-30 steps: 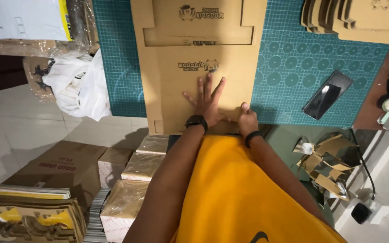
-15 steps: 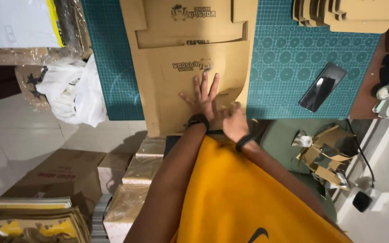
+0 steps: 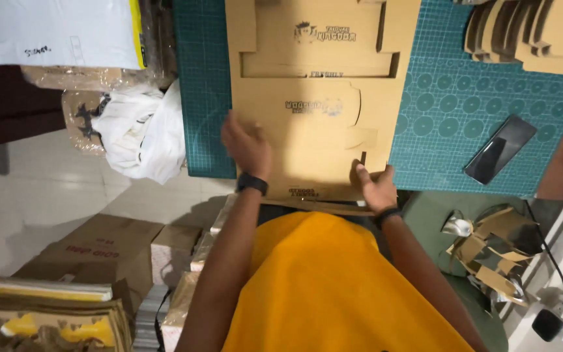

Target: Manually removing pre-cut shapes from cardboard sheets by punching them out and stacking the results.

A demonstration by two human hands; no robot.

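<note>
Nearest the camera, an orange shirt [image 3: 333,293] fills the lower middle of the frame, and both bare forearms reach up from it to the near edge of a flat, die-cut cardboard box blank [image 3: 314,111] lying printed side up on a green cutting mat [image 3: 464,117]. The right hand [image 3: 374,186], at lower centre-right, has its fingers closed on the blank's near edge beside a short slit, thumb on top, pinching the board. The left hand [image 3: 245,145], wearing a black wristband, is open with fingers spread and sits over the blank's left margin; it is blurred, so I cannot tell whether the palm is pressing or hovering just above. The work in hand looks like folding or creasing the near panel of the blank: one hand gripping the edge, the other placed to steady the sheet. The next move would likely call for a firm flat press with the left palm so the sheet does not slide while the right lifts the edge along its score line. To the lower right, cardboard offcuts [image 3: 490,254] sit in a bin; at lower left are brown cartons [image 3: 99,248]. Farther out, a dark phone [image 3: 498,150] rests on the mat at right, a white plastic bag [image 3: 141,133] hangs at the left, and a stack of more die-cut blanks [image 3: 535,32] lies in the upper right corner.
</note>
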